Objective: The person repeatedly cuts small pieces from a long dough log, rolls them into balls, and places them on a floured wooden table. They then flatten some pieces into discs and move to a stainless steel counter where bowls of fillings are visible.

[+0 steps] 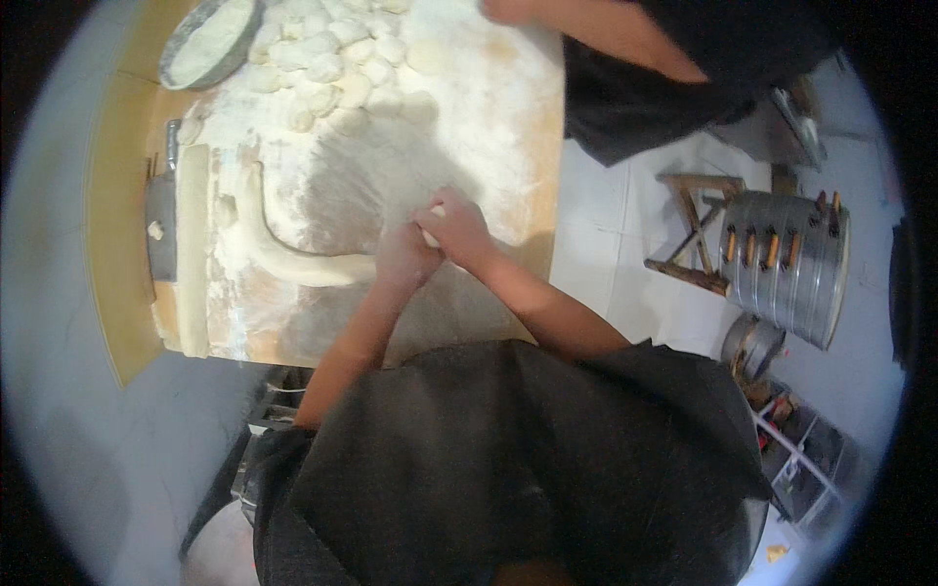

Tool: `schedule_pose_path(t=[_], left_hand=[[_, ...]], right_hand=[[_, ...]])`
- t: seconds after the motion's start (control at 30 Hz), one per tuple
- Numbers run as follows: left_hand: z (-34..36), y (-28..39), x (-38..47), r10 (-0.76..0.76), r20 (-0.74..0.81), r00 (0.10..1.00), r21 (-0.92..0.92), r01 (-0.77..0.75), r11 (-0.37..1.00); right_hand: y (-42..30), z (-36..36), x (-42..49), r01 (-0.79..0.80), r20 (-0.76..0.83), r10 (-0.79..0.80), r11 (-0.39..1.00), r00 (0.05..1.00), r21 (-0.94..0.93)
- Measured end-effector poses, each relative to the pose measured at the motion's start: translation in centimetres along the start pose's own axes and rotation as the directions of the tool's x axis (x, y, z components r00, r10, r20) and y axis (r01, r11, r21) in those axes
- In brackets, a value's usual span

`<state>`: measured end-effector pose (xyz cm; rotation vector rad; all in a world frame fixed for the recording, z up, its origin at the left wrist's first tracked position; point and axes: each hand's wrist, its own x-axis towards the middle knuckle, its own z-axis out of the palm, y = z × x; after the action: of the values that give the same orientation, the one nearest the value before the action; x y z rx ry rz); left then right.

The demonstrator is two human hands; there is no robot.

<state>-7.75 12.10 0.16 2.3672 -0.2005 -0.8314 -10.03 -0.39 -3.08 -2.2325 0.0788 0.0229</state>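
Observation:
A thick rope of dough (293, 264) lies curved on the floured wooden table (538, 176), its near end running in under my hands. My left hand (410, 253) is closed around that end. Pressed up against it, my right hand (459, 225) curls over a small lump of dough (432, 236) that shows between the two hands. How far the lump is joined to the rope is hidden by my fingers. Beyond my hands, many flattened dough pieces (355, 88) lie spread and partly overlapping in flour.
A bowl of flour (212, 44) stands at the far left. A cleaver (161, 220) lies beside a long, pale straight bar (193, 249), perhaps a rolling pin. Another person's arm (623, 36) reaches over the right corner. Right of the table are a wooden stand (692, 227) and a metal drum (784, 264).

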Motion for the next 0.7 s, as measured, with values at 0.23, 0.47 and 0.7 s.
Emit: schedule_pose_path(t=[0.23, 0.47, 0.7], left_hand=[[0.3, -0.9, 2.1, 0.139, -0.064, 0.988, 0.310, -0.113, 0.944], [-4.2, -4.7, 3.0, 0.251, -0.276, 0.928, -0.080, -0.282, 0.956], [-14.8, -18.6, 2.5, -0.200, -0.886, 0.417, -0.030, 0.380, 0.924]], right_hand=[[-1.4, -2.2, 0.9, -0.400, 0.201, 0.369, 0.904, 0.908, 0.148], [-13.0, -4.4, 6.7, 0.048, 0.267, -0.084, 0.989, 0.960, 0.138], [-11.8, -4.2, 11.6, 0.197, -0.228, -0.139, 0.946, 0.964, 0.258]])
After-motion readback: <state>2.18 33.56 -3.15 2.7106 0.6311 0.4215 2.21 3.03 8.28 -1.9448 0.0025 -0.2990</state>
